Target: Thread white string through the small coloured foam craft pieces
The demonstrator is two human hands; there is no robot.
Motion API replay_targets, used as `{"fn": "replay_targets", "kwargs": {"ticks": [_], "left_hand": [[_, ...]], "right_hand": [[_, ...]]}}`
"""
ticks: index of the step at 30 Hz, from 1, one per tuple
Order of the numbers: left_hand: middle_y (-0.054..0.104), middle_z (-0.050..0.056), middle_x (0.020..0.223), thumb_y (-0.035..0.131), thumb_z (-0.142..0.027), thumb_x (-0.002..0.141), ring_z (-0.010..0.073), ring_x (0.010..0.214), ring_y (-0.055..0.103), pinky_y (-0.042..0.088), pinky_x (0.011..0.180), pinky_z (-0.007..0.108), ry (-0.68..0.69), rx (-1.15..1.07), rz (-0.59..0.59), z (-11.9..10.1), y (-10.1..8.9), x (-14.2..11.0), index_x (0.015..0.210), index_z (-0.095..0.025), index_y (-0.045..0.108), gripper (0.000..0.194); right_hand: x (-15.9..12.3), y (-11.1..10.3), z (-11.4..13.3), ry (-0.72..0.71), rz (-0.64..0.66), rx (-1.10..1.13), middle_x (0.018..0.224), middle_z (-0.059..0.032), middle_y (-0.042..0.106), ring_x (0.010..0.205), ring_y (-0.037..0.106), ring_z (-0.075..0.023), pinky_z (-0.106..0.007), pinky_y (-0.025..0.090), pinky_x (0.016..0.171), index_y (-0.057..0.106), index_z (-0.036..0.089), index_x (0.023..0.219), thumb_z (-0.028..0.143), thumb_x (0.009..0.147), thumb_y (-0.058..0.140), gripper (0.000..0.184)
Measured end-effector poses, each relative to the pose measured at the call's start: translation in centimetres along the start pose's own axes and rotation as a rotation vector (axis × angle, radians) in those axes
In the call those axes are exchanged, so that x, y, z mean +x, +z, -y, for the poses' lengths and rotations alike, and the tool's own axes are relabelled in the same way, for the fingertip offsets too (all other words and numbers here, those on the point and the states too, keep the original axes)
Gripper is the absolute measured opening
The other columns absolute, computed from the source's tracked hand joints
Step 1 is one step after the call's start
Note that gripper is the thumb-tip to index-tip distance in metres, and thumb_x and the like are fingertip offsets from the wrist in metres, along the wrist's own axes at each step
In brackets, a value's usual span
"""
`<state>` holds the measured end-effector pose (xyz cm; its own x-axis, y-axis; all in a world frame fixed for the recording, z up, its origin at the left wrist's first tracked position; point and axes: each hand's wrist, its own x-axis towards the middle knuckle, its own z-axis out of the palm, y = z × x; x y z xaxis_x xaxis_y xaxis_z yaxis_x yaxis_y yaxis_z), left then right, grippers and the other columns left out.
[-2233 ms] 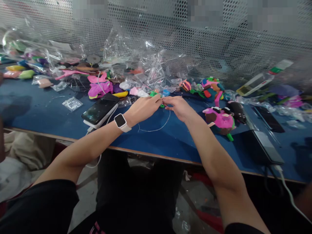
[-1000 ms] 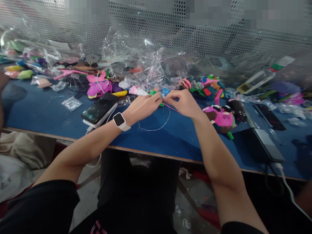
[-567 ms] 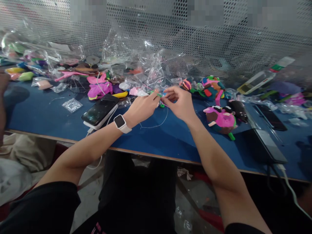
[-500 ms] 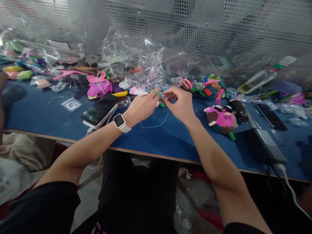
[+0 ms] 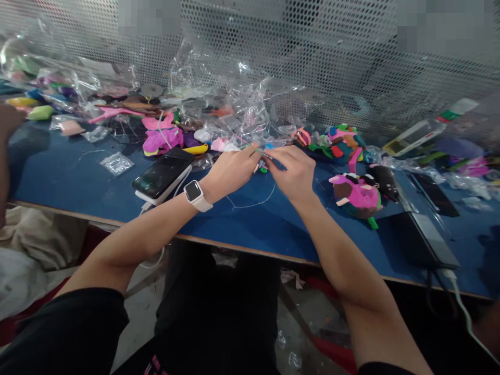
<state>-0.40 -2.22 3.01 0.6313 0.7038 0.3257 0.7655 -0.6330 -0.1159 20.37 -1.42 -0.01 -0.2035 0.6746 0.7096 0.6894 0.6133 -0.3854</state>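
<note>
My left hand (image 5: pixel 231 170), with a white watch (image 5: pixel 194 194) on its wrist, and my right hand (image 5: pixel 292 173) meet fingertip to fingertip above the blue table (image 5: pixel 78 182). Both pinch a small green clay piece (image 5: pixel 259 152) between thumb and fingers; most of the piece is hidden. A second green bit (image 5: pixel 263 169) lies just under the fingers. A thin wire (image 5: pixel 253 202) curves on the table below the hands.
A phone on a power bank (image 5: pixel 163 175) lies left of my hands. A pink and brown clay figure (image 5: pixel 356 193) sits to the right, with more coloured clay figures (image 5: pixel 339 139), clear plastic bags (image 5: pixel 234 112) and a dark phone (image 5: pixel 425 239). Someone else's hand (image 5: pixel 8 120) shows at far left.
My right hand was lifted with fingers spread half a second ago; now it has come down and closed onto the green piece beside my left fingertips. The left hand stayed in place.
</note>
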Motion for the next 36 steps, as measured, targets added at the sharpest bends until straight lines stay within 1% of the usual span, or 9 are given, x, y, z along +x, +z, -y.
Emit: {"fn": "replay_targets", "kwargs": {"ticks": [6,14,17,21,25,28,31,35,36], "left_hand": [[0.077,0.018,0.110,0.039,-0.005,0.111,0.0244,0.089,0.079,0.051,0.066,0.034,0.019,-0.005,-0.039,0.1,0.1,0.0,0.128,-0.007,0.074,0.038],[0.078,0.019,0.112,0.042,-0.003,0.109,0.0245,0.093,0.080,0.052,0.064,0.033,0.050,0.048,-0.034,-0.1,-0.1,0.0,0.130,-0.006,0.075,0.039],[0.079,0.018,0.109,0.040,-0.003,0.110,0.0231,0.090,0.079,0.051,0.063,0.032,0.057,0.047,-0.019,-0.2,-0.1,0.0,0.129,-0.006,0.075,0.040],[0.078,0.016,0.103,0.041,-0.001,0.110,0.0214,0.086,0.077,0.049,0.062,0.031,0.072,0.052,-0.035,-0.4,-0.1,0.0,0.126,-0.006,0.076,0.040],[0.079,0.015,0.107,0.041,-0.001,0.111,0.0218,0.090,0.079,0.048,0.062,0.031,0.114,0.081,-0.016,-0.5,-0.3,0.0,0.124,-0.007,0.076,0.038],[0.079,0.016,0.115,0.043,-0.002,0.112,0.0234,0.095,0.081,0.048,0.063,0.032,0.138,0.084,0.008,-0.7,-0.5,0.0,0.125,-0.007,0.075,0.036],[0.079,0.016,0.116,0.042,-0.003,0.113,0.0245,0.097,0.081,0.049,0.063,0.033,0.129,0.084,0.045,-0.7,-0.5,0.1,0.127,-0.006,0.075,0.036],[0.079,0.016,0.111,0.043,-0.003,0.112,0.0250,0.094,0.082,0.049,0.064,0.034,0.087,0.090,0.077,-0.5,-0.3,0.2,0.127,-0.005,0.076,0.036],[0.079,0.016,0.111,0.044,-0.003,0.112,0.0250,0.093,0.081,0.049,0.065,0.034,0.081,0.087,0.076,-0.4,-0.2,0.2,0.127,-0.005,0.076,0.036]], "right_hand": [[0.4,-0.4,0.2,-0.059,0.046,0.041,0.112,-0.0078,0.083,0.108,0.076,-0.0315,-0.053,0.060,0.102,0.084,0.032,0.113,0.039,0.111,0.064,0.021],[0.9,-0.9,0.3,0.030,0.166,0.165,0.103,-0.0056,0.074,0.095,0.070,-0.0258,-0.047,0.060,0.094,0.080,0.029,0.107,0.030,0.105,0.064,0.016],[1.0,-0.9,0.1,0.064,0.210,0.222,0.107,-0.0060,0.070,0.095,0.067,-0.0242,-0.045,0.059,0.091,0.079,0.028,0.105,0.031,0.104,0.063,0.016],[1.1,-0.8,-0.5,0.178,0.283,0.358,0.115,-0.0085,0.068,0.107,0.066,-0.0267,-0.046,0.057,0.094,0.078,0.026,0.094,0.042,0.101,0.067,0.021],[1.0,0.2,-1.3,0.360,0.338,0.514,0.115,-0.0088,0.069,0.116,0.065,-0.0297,-0.051,0.050,0.109,0.075,0.025,0.080,0.035,0.093,0.067,0.019],[0.9,0.9,-1.8,0.425,0.382,0.605,0.106,-0.0083,0.071,0.110,0.065,-0.0298,-0.049,0.052,0.098,0.070,0.025,0.075,0.030,0.091,0.059,0.020],[0.8,0.6,-1.8,0.360,0.369,0.497,0.101,-0.0076,0.070,0.105,0.066,-0.0284,-0.048,0.052,0.095,0.069,0.025,0.077,0.031,0.094,0.059,0.020],[0.8,-0.5,-0.9,0.065,0.268,0.222,0.108,-0.0074,0.070,0.107,0.068,-0.0277,-0.049,0.053,0.102,0.072,0.025,0.089,0.025,0.091,0.068,0.004],[0.8,-0.7,-0.8,0.004,0.252,0.173,0.110,-0.0079,0.072,0.109,0.069,-0.0287,-0.050,0.053,0.103,0.073,0.024,0.092,0.021,0.089,0.069,0.006]]}}
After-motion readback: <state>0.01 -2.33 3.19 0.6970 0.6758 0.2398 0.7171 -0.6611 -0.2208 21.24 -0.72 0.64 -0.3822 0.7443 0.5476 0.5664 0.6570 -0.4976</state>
